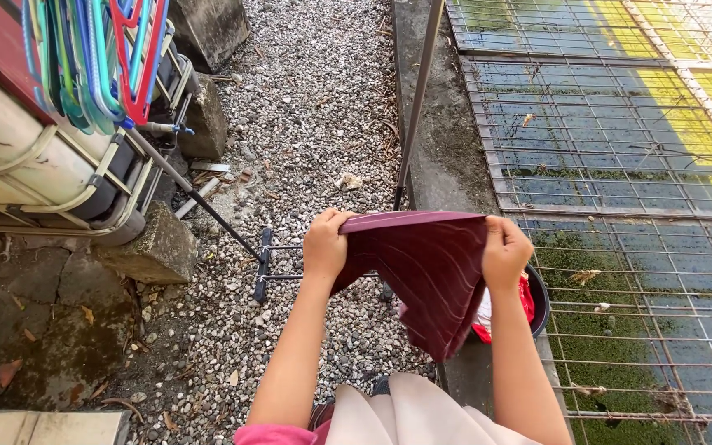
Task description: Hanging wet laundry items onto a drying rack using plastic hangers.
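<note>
At six o'clock, nearest the camera, a pale beige garment (397, 412) covers the person's lap, with a pink sleeve edge (278, 434) at seven. Both bare forearms rise from there toward the centre of the view.

The left hand (325, 245) is closed in a fist on the left top corner of a dark maroon cloth with thin pale stripes (430, 272). The right hand (504, 251) is closed the same way on the right top corner. The cloth is stretched flat between the two fists along its top edge and hangs down from them to a point at about five o'clock from centre, clear of the ground.

Just behind the cloth, at four o'clock from the right hand, the rim of a dark round basin (540, 301) shows, with red and white fabric (488, 317) inside it.

Under the hands lies grey gravel ground (306, 124). A thin metal pole (416, 107) runs up from behind the cloth toward twelve o'clock. At three o'clock a rusty wire mesh grating (620, 148) covers green, mossy water.

At ten o'clock stands a metal-framed rack on concrete blocks (117, 189), and at eleven a bunch of blue, green and red plastic hangers (96, 58) hangs above it.
</note>
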